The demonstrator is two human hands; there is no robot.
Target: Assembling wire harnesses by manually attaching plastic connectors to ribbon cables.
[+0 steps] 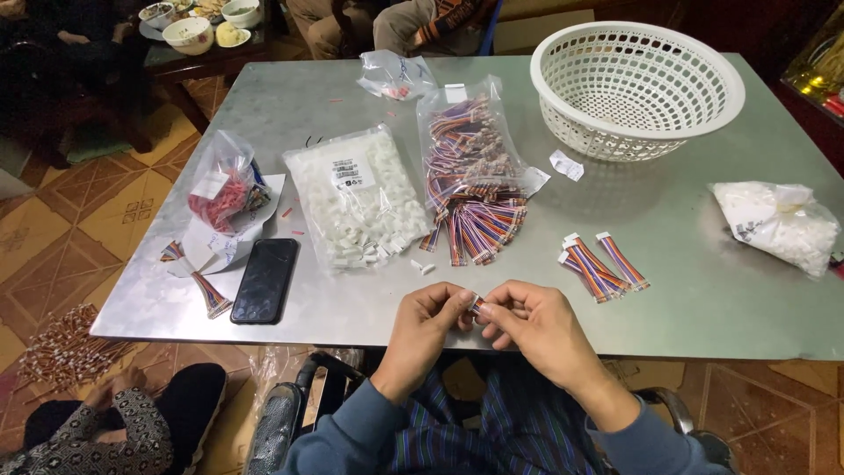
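Steel worktop over patterned tile floor.
Both hands, left and right, pinch one small striped cable piece near a white basket.

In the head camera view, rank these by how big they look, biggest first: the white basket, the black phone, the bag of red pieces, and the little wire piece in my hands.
1. white basket
2. and 3. black phone and bag of red pieces: they look alike, so unranked.
4. wire piece, mostly hidden between the left hand and right hand.
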